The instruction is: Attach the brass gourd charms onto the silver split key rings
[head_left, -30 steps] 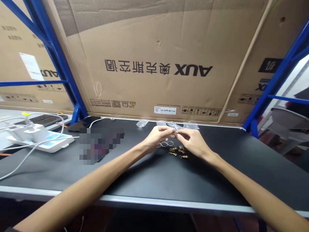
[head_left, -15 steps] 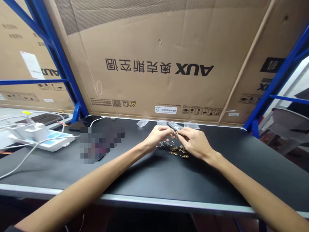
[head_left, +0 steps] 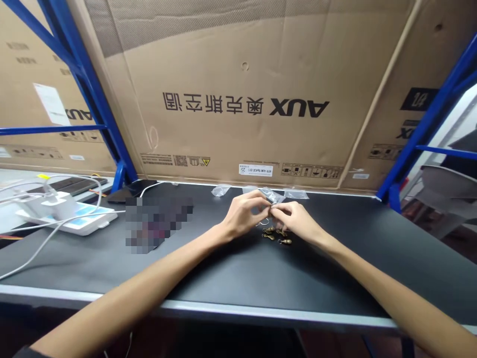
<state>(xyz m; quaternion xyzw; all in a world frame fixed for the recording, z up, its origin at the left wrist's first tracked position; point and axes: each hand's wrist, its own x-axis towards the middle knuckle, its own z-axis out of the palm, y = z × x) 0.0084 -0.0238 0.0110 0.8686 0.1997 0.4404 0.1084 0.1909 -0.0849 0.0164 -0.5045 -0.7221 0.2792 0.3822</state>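
Two hands meet over the black desk (head_left: 268, 283), about midway along it and nearer its back edge than its front. From my remote seat I see the left hand (head_left: 244, 215) and the right hand (head_left: 298, 222) both pinched narrow, their fingertips closed from either side on a small metal piece (head_left: 270, 211) held just above the surface. It is too small for me to tell its exact form. Just beneath them lie several brass clasps (head_left: 276, 234) in a loose cluster, and a thin silver ring (head_left: 261, 224) peeks out beside the left fingers. I judge this hardware to be light, stiff and smooth, so likely to slip or roll. A fingertip grip across the flat sides, close to the desk, seems the safest hold. Clear plastic bags (head_left: 275, 195) lie along the back edge, right against a big cardboard carton (head_left: 223, 144). Well apart, towards the left end, a white device (head_left: 70, 219) sits with white cables trailing from it.
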